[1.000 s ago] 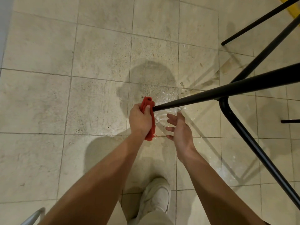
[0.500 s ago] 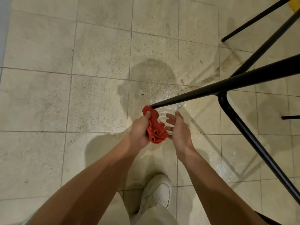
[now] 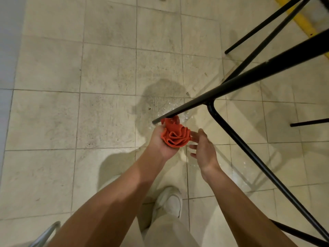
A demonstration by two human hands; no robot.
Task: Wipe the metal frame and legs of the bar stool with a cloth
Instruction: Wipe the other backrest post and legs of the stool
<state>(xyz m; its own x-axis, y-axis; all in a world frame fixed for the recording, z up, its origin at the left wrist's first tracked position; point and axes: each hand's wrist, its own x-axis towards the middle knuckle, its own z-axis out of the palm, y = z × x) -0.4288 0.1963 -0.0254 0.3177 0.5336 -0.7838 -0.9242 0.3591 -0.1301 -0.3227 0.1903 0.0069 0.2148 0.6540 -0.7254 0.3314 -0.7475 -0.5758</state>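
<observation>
A black metal bar stool lies tipped, and one leg [image 3: 231,87] slants from the upper right down to its free tip at the centre. A crossbar [image 3: 249,157] branches off that leg toward the lower right. My left hand [image 3: 160,145] is palm up just below the leg's tip and holds a crumpled red cloth [image 3: 175,136], whose top edge touches the leg. My right hand [image 3: 203,148] hovers beside the cloth with its fingers spread and relaxed, holding nothing.
The floor is worn beige tile [image 3: 89,113] with white specks near the leg tip. More black stool legs [image 3: 263,27] cross the upper right, beside a yellow strip [image 3: 302,20]. My white shoe [image 3: 170,202] stands below the hands. A grey metal bar [image 3: 46,234] shows at the bottom left.
My left hand has slid off the leg's tip with the cloth and turned palm up, so the cloth now sits bunched in it. My right hand stayed beside it, open.
</observation>
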